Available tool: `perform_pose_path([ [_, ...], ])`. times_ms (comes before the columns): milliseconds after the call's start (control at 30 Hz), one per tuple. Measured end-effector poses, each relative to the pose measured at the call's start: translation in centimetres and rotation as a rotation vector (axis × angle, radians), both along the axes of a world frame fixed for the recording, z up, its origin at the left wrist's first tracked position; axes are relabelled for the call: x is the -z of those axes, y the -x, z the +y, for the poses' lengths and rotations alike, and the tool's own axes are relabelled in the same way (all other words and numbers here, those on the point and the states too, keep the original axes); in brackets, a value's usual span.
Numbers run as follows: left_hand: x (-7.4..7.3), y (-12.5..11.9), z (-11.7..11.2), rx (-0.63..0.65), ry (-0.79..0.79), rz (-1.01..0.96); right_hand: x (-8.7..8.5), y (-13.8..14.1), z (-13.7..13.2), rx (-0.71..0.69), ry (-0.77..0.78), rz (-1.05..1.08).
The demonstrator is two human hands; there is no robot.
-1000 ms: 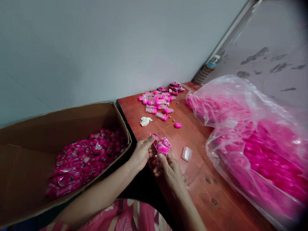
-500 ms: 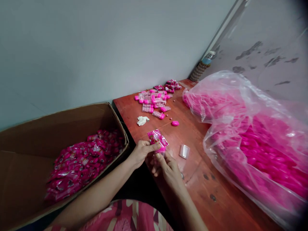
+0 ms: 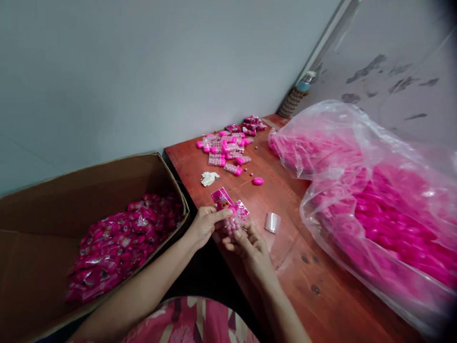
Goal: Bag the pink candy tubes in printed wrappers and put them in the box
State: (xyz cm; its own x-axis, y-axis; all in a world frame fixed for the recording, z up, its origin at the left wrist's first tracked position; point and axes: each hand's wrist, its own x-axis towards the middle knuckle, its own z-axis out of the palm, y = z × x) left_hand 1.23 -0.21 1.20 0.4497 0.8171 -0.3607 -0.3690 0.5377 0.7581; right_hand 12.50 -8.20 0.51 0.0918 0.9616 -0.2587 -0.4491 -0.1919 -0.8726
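- We hold the filled tube [image 3: 233, 225] between both hands, just above the near edge of the red table [image 3: 296, 305].
- Its long axis runs away from us, nearly straight up the view; the pink cap end is the far one, aimed toward the heap of capped tubes [image 3: 230, 150], and the clear, bead-filled end is nearer us.
- How steeply it tips, we cannot tell.
- Our left hand [image 3: 206, 225] grips the cap end, thumb laid across from the left.
- Our right hand [image 3: 256, 250] pinches the near end, its thumb on the beaded part and its fingers curled close.
- A printed pink wrapper [image 3: 221, 196] sticks out beyond our left thumb, pointing up and left.
- To the right of our hands, we see a clear empty container [image 3: 272, 222] on the table.
- Farther off, a loose pink cap [image 3: 258, 181] lies on its side.
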Motion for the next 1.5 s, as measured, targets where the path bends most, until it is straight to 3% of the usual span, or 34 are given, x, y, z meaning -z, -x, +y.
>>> perform_pose_path([
  [67, 0.2, -0.1, 0.0, -0.011, 0.012, -0.013, 0.0, -0.1, -0.1, 0.04, 0.023, 0.015],
  [233, 0.0, -0.3, -1.1, 0.106, 0.045, -0.048, 0.0, -0.2, 0.5, 0.122, 0.02, -0.025],
  [367, -0.7, 0.8, -2.2, 0.173, 0.044, -0.181, -0.4, 0.0, 1.3, 0.035, -0.007, -0.06],
  [467, -1.2, 2.8, -2.8, -0.039, 0.003, -0.199, -0.9, -0.3, 1.6, -0.058, -0.011, -0.082],
  [567, -1.2, 4.6, -2.7, -0.347, -0.078, -0.193, -1.4, -1.3, 1.8, -0.004, -0.009, -0.124],
  [667, -0.5, 4.6, -1.6, -0.332, -0.301, 0.098, -1.6, -2.8, 1.9, 0.095, 0.009, -0.202],
  [800, 1.0, 1.7, 0.6, -0.045, -0.895, 0.733, -1.1, -3.9, 1.6, 0.103, 0.04, -0.258],
  [900, 2.0, -0.5, 1.6, 0.104, -1.198, 1.017, -0.7, -4.3, 1.0, 0.077, 0.048, -0.295],
  [1033, 3.2, -1.4, 1.7, 0.083, -1.329, 1.145, -0.2, -4.8, 0.8, 0.093, 0.046, -0.36],
  [1167, 3.8, -1.2, 1.5, -0.032, -1.393, 1.06, -0.1, -5.1, 1.8, 0.207, -0.005, -0.457],
  [1267, 3.3, -1.1, 1.0, -0.083, -1.362, 0.91, -0.3, -4.7, 3.1, 0.211, -0.045, -0.373],
  [1333, 2.5, -1.2, 0.5, -0.098, -1.231, 0.773, -0.6, -4.4, 3.8, 0.172, -0.063, -0.295],
  [1433, 1.3, -1.1, -0.2, -0.125, -0.796, 0.514, -1.3, -4.0, 4.5, 0.165, -0.08, -0.267],
  [1500, 0.7, -0.8, -0.4, -0.062, -0.481, 0.324, -1.7, -3.8, 4.7, 0.128, -0.082, -0.29],
])
